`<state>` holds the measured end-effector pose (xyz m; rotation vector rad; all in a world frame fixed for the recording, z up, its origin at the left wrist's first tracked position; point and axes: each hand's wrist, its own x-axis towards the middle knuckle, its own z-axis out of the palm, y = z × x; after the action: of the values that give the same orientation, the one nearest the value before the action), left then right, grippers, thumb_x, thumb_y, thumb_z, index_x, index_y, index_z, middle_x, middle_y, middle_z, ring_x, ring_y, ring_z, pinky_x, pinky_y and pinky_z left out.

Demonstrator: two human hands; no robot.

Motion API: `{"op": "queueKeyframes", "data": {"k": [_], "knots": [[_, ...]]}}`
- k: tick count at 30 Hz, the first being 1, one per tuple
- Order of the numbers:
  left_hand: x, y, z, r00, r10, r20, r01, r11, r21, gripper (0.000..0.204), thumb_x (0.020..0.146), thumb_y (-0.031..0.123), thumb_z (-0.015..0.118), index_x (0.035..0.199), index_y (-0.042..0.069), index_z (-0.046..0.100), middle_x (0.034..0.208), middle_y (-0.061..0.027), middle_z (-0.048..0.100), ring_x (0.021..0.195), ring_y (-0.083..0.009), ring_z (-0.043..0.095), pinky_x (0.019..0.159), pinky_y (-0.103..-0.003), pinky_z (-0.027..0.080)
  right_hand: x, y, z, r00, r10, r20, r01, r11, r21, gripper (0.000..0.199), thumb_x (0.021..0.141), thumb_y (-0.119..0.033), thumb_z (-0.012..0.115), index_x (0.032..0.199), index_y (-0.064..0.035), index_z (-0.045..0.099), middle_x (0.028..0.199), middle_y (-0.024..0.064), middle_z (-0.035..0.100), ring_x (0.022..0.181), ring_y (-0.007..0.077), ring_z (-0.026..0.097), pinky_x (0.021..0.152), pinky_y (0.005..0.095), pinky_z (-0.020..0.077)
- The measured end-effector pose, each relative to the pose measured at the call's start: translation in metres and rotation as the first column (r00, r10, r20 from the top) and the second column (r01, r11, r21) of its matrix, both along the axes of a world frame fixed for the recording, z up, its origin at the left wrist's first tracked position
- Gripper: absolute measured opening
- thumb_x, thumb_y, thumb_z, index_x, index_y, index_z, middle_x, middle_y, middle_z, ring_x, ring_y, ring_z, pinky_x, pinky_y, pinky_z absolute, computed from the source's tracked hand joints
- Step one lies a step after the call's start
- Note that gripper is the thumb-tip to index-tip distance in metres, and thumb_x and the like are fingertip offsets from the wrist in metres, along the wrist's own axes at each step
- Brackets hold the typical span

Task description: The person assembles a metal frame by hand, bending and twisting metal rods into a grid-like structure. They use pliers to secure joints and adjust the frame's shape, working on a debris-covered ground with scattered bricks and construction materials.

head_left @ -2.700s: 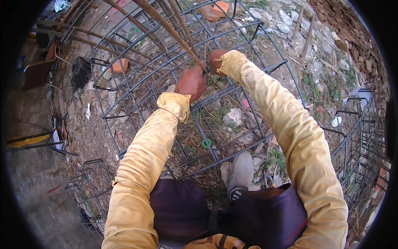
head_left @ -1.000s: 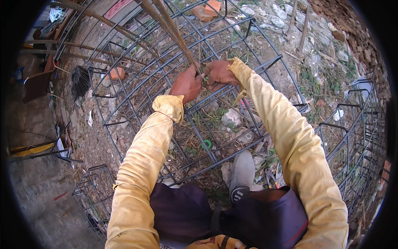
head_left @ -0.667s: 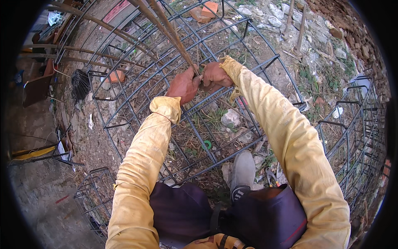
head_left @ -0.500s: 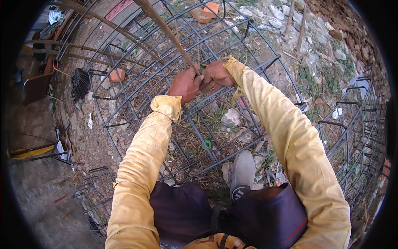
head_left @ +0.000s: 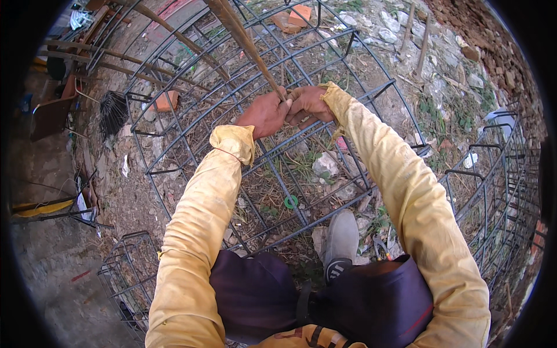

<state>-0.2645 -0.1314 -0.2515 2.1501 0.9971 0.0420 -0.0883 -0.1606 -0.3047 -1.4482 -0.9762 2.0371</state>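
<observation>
A cage of dark steel rebar (head_left: 293, 204) stretches across the ground in front of me. My left hand (head_left: 266, 115) is closed, thumb and fingers pinched together over the cage's bars. Beside it, almost touching at the fingertips, my right hand (head_left: 310, 105) is curled with its fingers bent. Whatever the fingers grip is too small or hidden to make out. A brown wooden pole (head_left: 250, 51) comes down from the top to the fingertips; whether they touch it, I cannot tell.
More rebar cages stand at the right (head_left: 486, 191) and lower left (head_left: 129, 267). Orange bricks (head_left: 166, 101) and white stones (head_left: 325, 165) lie about. Pliers (head_left: 381, 248) rest by my grey shoe (head_left: 342, 235). A bundle of black wires (head_left: 113, 113) sits at left.
Both hands have shifted very slightly right, still together at the same part of the cage. The whole view has moved a little; the finger poses look nearly unchanged.
</observation>
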Motion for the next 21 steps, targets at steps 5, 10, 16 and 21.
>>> {"op": "queueKeyframes", "data": {"k": [5, 10, 16, 21], "knots": [[-0.005, 0.0, -0.002, 0.999, -0.034, 0.032, 0.033, 0.998, 0.059, 0.04, 0.098, 0.035, 0.042, 0.117, 0.0, 0.052, 0.114, -0.0264, 0.059, 0.112, -0.0422, 0.054, 0.092, -0.045, 0.042, -0.004, 0.005, -0.002, 1.0, -0.014, 0.017, 0.015, 0.998, -0.061, 0.032, 0.075, -0.013, 0.072, 0.104, -0.0094, 0.059, 0.09, 0.0042, 0.065, 0.081, 0.019, 0.063, 0.082, 0.0428, 0.0522], [-0.001, 0.0, 0.003, 0.996, -0.058, -0.065, 0.06, 0.998, 0.036, 0.034, 0.1, 0.033, 0.038, 0.105, 0.0, 0.047, 0.098, -0.0266, 0.059, 0.097, -0.0447, 0.055, 0.083, -0.049, 0.042, -0.005, 0.013, -0.005, 0.948, 0.144, 0.282, -0.136, 0.99, -0.047, 0.03, 0.078, -0.016, 0.071, 0.102, -0.0011, 0.064, 0.101, 0.0122, 0.066, 0.093, 0.0231, 0.064, 0.085, 0.0386, 0.053], [0.003, 0.001, -0.011, 0.999, -0.04, -0.01, 0.04, 0.998, 0.053, 0.03, 0.1, 0.03, 0.039, 0.101, 0.001, 0.044, 0.092, -0.0266, 0.057, 0.09, -0.0445, 0.055, 0.078, -0.049, 0.041, 0.011, 0.018, -0.009, 0.556, 0.24, 0.795, -0.631, 0.745, 0.216, 0.031, 0.075, -0.004, 0.064, 0.105, 0.0004, 0.061, 0.087, 0.0134, 0.064, 0.077, 0.0226, 0.067, 0.066, 0.0354, 0.0579], [-0.006, -0.001, -0.013, 1.0, -0.019, 0.014, 0.018, 0.996, 0.092, 0.029, 0.1, 0.03, 0.041, 0.1, 0.001, 0.045, 0.091, -0.0252, 0.057, 0.087, -0.0424, 0.055, 0.076, -0.048, 0.041, 0.003, 0.003, 0.016, 0.91, 0.05, 0.412, -0.119, 0.982, 0.143, 0.036, 0.074, -0.007, 0.066, 0.109, 0.0003, 0.061, 0.099, 0.0168, 0.066, 0.095, 0.028, 0.065, 0.078, 0.0386, 0.0538]]}}
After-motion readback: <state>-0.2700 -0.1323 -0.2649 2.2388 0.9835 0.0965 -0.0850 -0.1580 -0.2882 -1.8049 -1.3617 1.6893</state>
